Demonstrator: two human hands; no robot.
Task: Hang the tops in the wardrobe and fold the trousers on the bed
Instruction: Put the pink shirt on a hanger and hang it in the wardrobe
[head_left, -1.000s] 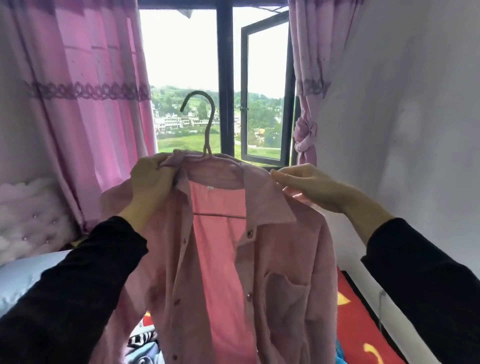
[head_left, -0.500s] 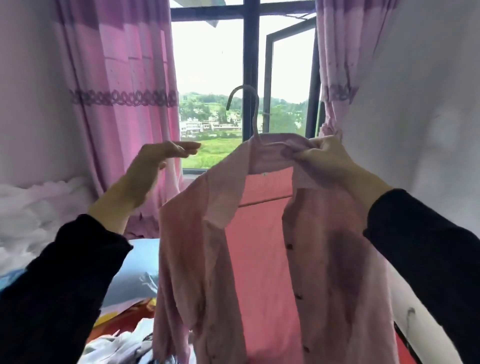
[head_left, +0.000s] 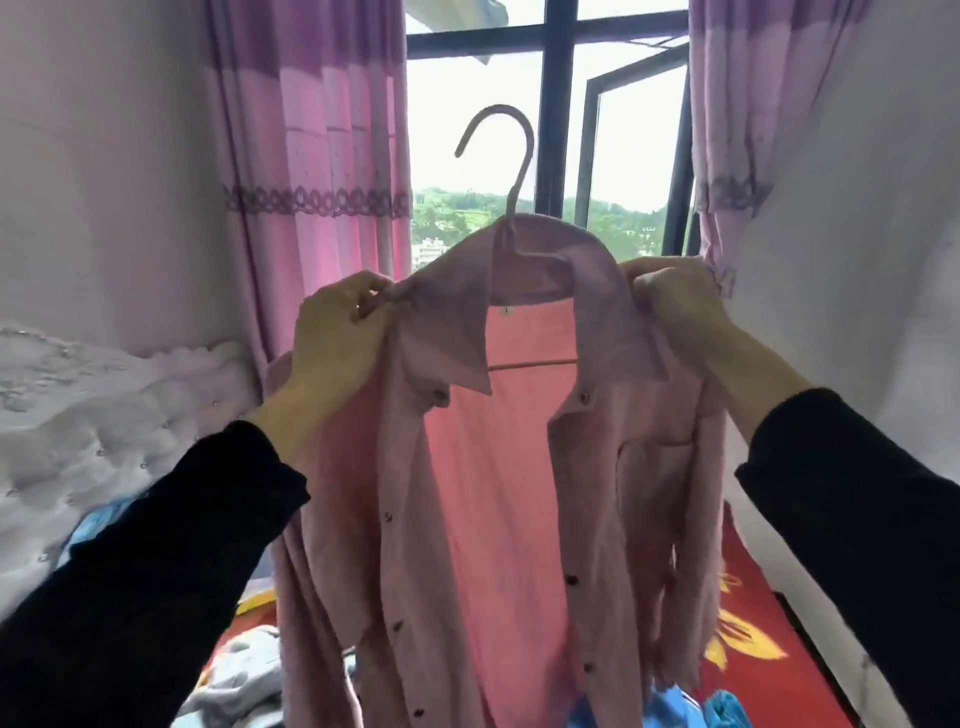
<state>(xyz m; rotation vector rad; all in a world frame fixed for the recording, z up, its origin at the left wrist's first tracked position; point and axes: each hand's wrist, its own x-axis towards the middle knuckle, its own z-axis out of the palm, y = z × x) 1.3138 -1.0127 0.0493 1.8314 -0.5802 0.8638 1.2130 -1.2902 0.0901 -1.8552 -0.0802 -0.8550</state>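
Soft pink button-front shirt (head_left: 498, 493) sat dead centre on a slim pale pink hanger (head_left: 519, 187), held up against the window, no wardrobe in sight. The left hand (head_left: 337, 338) at 9 o'clock pinched the shoulder cloth, and the right hand (head_left: 675, 306) at 3 o'clock was curled round the other shoulder. My worry: both hands seemed to grip fabric, not hanger, and the front was unbuttoned. One uneven tug could've slid it off onto the red patterned bedspread (head_left: 779, 691) at 5 o'clock.

A dark-framed window (head_left: 556, 104) sits at top centre, with a pink curtain (head_left: 322, 156) to its left and another (head_left: 727, 104) to its right. Green hills (head_left: 452, 208) show through the glass. A white wall (head_left: 857, 260) fills the right.
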